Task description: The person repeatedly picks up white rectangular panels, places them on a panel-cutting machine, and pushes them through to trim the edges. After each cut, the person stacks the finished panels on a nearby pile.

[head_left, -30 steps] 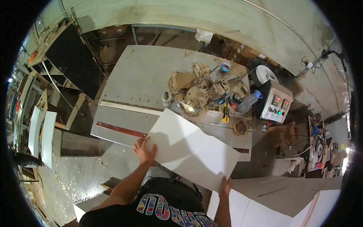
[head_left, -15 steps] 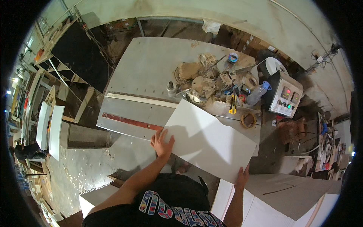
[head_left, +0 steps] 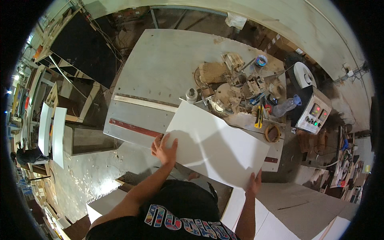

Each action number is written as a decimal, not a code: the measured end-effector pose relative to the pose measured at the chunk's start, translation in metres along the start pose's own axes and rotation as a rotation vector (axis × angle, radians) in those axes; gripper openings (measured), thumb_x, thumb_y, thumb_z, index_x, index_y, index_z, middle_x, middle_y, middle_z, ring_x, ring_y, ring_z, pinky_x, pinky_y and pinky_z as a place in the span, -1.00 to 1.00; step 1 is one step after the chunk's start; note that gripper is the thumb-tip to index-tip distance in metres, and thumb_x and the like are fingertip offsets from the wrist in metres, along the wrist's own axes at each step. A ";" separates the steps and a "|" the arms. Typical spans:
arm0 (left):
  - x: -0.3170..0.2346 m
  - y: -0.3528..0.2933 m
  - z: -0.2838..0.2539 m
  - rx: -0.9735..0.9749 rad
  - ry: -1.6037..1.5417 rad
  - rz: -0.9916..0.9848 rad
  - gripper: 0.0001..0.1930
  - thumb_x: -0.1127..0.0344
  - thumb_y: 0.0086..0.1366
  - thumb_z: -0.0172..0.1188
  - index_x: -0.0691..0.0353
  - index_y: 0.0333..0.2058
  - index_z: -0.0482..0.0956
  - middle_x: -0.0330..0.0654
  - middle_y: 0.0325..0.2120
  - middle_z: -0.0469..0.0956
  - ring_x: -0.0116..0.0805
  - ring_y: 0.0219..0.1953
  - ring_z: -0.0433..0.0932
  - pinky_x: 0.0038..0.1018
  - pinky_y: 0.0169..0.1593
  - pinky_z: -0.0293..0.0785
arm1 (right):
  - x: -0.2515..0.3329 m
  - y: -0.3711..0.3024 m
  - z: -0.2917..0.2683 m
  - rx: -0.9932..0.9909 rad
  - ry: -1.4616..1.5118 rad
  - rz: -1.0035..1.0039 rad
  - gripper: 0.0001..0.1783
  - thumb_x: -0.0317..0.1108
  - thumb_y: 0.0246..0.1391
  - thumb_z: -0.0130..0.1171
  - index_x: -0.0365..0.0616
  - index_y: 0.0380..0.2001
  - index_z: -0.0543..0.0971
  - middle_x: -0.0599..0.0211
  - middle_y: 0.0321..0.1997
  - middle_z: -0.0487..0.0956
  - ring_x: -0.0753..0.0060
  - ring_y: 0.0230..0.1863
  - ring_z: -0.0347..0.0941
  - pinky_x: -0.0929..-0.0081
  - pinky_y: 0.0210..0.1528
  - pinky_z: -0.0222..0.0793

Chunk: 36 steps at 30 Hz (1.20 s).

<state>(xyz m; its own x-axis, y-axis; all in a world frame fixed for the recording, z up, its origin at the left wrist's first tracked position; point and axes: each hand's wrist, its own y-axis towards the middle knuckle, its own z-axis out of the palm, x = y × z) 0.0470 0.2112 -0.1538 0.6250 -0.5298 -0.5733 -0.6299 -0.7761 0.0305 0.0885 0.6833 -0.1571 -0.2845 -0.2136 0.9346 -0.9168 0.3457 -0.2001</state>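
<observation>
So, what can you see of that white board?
The white board is a flat, smooth-looking, roughly rectangular panel; its material is unclear. It sits slantwise in the view, shadows across its face, overlapping the near side of the grey table; whether they touch isn't clear. The left-hand fingers touch its left end, the right-hand fingers its lower right corner.

The hands [head_left: 165, 151] are bare, the black shirt [head_left: 176, 198] printed with multicoloured lettering [head_left: 173, 223].

You are in a workshop: the grey worktop [head_left: 160, 68] before you carries dust-caked machinery [head_left: 228, 93] and a yellow cutter knife [head_left: 259, 117], a control box [head_left: 314, 110] with lit displays stands just right, and white panels [head_left: 59, 138] stand upright above a pale-specked floor [head_left: 94, 174].
</observation>
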 end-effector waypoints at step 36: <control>0.035 0.076 -0.004 0.185 0.098 0.119 -0.11 -0.17 0.15 0.61 -0.11 0.43 0.51 -0.36 0.55 0.39 0.03 0.69 0.05 0.57 0.57 -0.48 | 0.072 -0.093 0.249 0.059 -0.756 0.191 0.47 0.01 0.04 0.67 0.13 0.75 -0.17 -0.48 0.72 -0.35 -0.52 0.70 -0.14 -0.32 0.66 -0.03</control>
<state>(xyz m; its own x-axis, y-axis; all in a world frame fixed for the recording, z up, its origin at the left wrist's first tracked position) 0.0225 0.1322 -0.1684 0.5773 -0.6516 -0.4920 -0.7700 -0.6350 -0.0625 0.0838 0.4084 -0.1446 -0.5328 -0.7274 0.4325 -0.8402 0.3940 -0.3725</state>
